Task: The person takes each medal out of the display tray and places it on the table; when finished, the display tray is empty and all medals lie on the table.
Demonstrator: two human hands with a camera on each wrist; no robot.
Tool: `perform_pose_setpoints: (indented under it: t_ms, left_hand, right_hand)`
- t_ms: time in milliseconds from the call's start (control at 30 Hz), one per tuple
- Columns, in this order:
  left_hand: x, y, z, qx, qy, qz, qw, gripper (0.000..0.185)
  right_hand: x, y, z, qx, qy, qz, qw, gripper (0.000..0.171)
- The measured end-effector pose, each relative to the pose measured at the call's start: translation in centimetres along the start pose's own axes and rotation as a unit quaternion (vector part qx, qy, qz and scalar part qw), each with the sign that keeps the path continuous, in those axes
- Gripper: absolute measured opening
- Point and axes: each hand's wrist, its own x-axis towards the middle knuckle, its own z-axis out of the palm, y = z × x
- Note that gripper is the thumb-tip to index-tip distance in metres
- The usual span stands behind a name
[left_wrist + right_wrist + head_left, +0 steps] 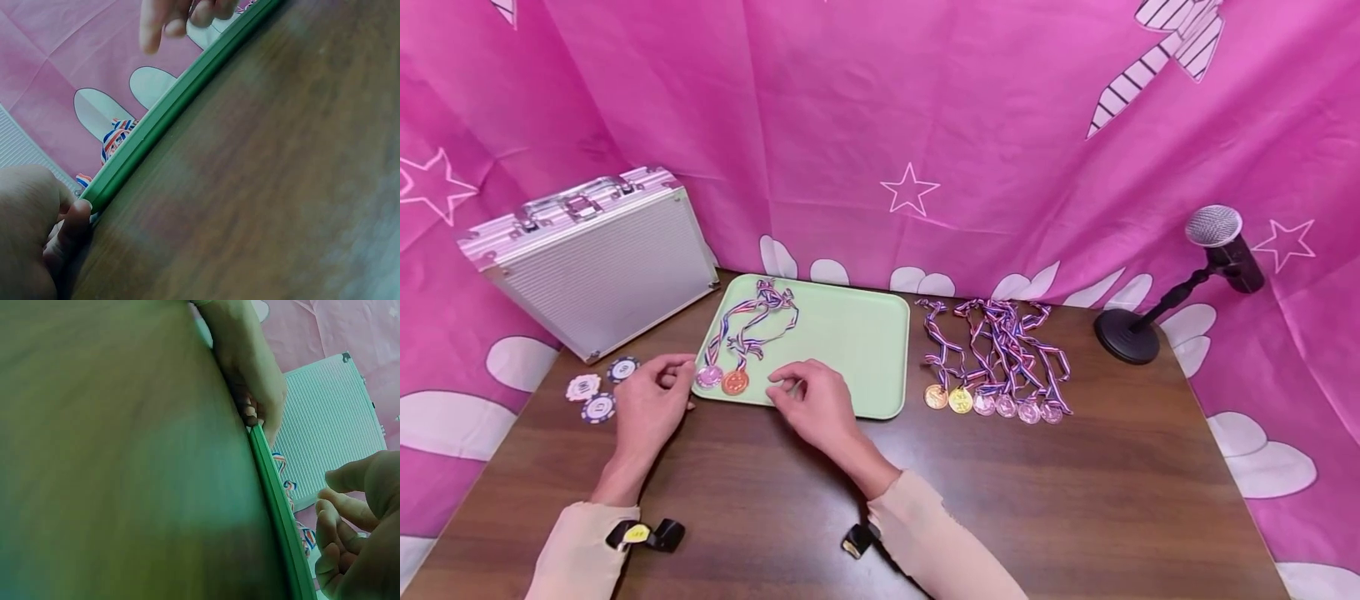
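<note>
**Q:** Sleeves and wrist straps sit closest to the lens, then what?

**Me:** Then the wooden counter [1000,492], the biggest thing in front of me. On it, going down in size: the ribbed aluminium case [598,267] at the back left, shut; the green tray [857,350] in the middle; a microphone on a stand [1180,283] at the far right.

**Q:** Where are your hands?

**Me:** Both are at the tray's near edge. My left hand [651,404] is at its left corner, fingers curled in against the rim; the left wrist view shows my thumb pressed to the rim there. My right hand [812,404] rests over the front rim, fingers loosely bent and narrow, gripping nothing that I can make out.

**Q:** What does the tray hold?

**Me:** Two medals [722,379], one pinkish and one bronze, lying near the left corner with their striped ribbons trailing to the back. Six more medals [992,404] lie in a row on the counter just right of the tray, ribbons tangled together.

**Q:** What could go wrong?

**Me:** As I judge it, a nudge on that corner could slide the tray and spill the two medals, or bump the three poker chips [598,390] just beside my left hand.
</note>
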Motion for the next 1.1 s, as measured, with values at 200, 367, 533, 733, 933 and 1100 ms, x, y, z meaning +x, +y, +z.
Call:
perform_pose_setpoints:
  t_ms: [200, 367, 533, 733, 933, 1100]
  left_hand:
    - [0.0, 0.2, 0.1, -0.001, -0.003, -0.002, 1.0000, 0.033]
    - [0.1, 0.3, 0.3, -0.004, -0.006, -0.003, 1.0000, 0.031]
    - [0.1, 0.1, 0.2, -0.007, 0.003, -0.002, 1.0000, 0.032]
    - [0.2, 0.0, 0.0, 0.001, 0.003, 0.001, 1.0000, 0.032]
    - [0.1, 0.0, 0.0, 0.003, -0.001, -0.007, 1.0000, 0.032]
    - [0.1, 0.0, 0.1, -0.004, 0.003, -0.005, 1.0000, 0.033]
  right_hand:
    - [1.3, -0.3, 2.0, -0.067, -0.016, 0.046, 0.997, 0.016]
    - [2.2, -0.8, 3.1, -0.143, -0.006, 0.090, 0.986, 0.026]
    - [2.9, -1.4, 4.4, -0.214, -0.001, 0.095, 0.972, 0.039]
    - [3.5, -1.5, 5.6, -0.248, 0.019, 0.095, 0.964, 0.046]
    - [3.5, -1.2, 5.4, -0.227, 0.026, 0.101, 0.968, 0.036]
    - [3.5, -1.2, 4.5, -0.171, 0.008, 0.120, 0.978, 0.025]
